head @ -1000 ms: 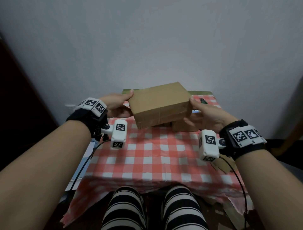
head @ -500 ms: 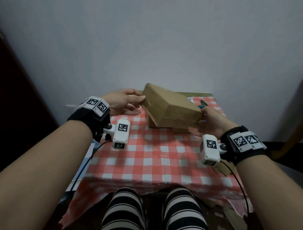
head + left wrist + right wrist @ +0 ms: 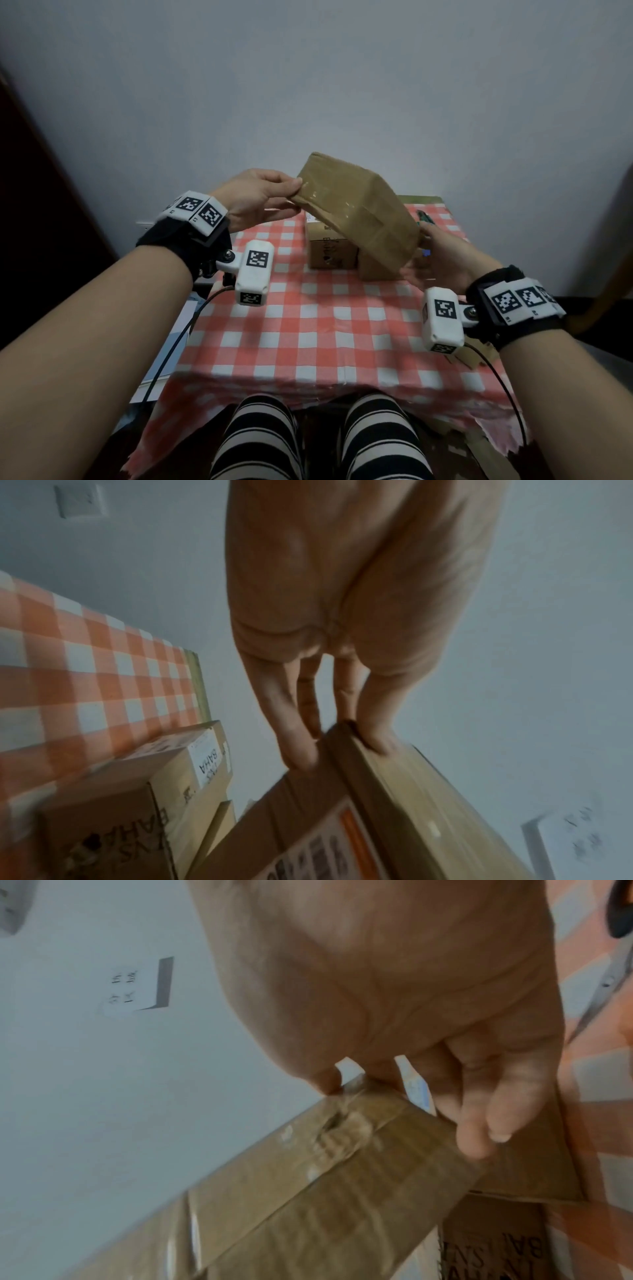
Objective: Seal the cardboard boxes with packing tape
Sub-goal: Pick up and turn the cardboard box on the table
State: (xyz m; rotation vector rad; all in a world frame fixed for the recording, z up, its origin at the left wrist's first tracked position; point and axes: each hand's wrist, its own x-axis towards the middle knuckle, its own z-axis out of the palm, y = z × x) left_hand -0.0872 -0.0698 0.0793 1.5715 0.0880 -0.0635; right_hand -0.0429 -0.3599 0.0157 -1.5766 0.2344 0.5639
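Fingers of the left hand pinch the far-left corner of the taped cardboard box, while the right hand cups its near-right end, holding it tilted above the table. It looks light and stiff, though glossy tape may be slippery, so corners and edges seem safest.

Matt brown cardboard box carries glossy, wrinkled clear tape strips, above a smooth red-and-white checked tablecloth and another printed cardboard box.
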